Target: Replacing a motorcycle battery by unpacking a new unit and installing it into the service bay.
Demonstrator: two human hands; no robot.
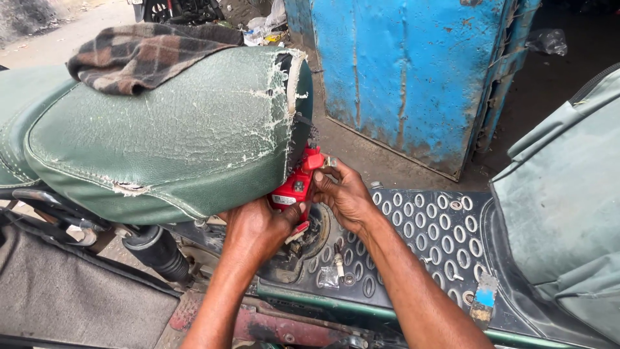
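Centre frame: left hand (258, 229) wrapped around lower end of red part (294, 187), fingers curled tight. Right hand (345, 194) pinches its upper end by the fingertips. Part sits just below torn edge of green seat (155, 136). Studded mat (439, 239) right. Plaid cloth (139, 55) upper left; blue panel (407, 71) behind.

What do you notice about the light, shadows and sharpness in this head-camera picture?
Head view: soft, even daylight, no hard shadows; the cracked green leather seat shows a dull sheen, not glare; the small red plastic device held by the left hand and right hand is sharp; straight edges bow slightly near the frame's borders; the upper right corner falls into dark shade.
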